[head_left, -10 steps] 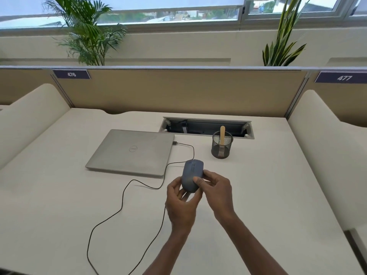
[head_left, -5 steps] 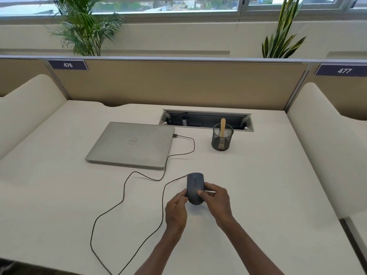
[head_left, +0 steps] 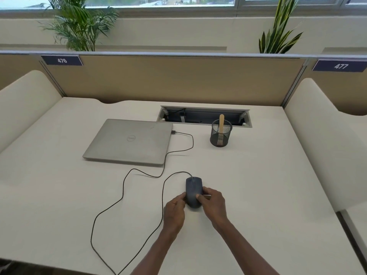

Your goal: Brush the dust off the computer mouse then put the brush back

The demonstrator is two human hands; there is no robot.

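Observation:
A dark grey wired computer mouse sits on the white desk near its middle front. My left hand grips its left rear side and my right hand grips its right side, thumb on top. The brush, with a pale wooden handle, stands upright in a black mesh cup farther back, well away from both hands.
A shut silver laptop lies back left, with the mouse cable looping from its right edge across the desk front. An open cable tray sits behind the cup. Partition walls stand behind and at both sides.
Both hands have brought the mouse down from the air onto the desk, nearer to me. The brush has stayed in its cup.

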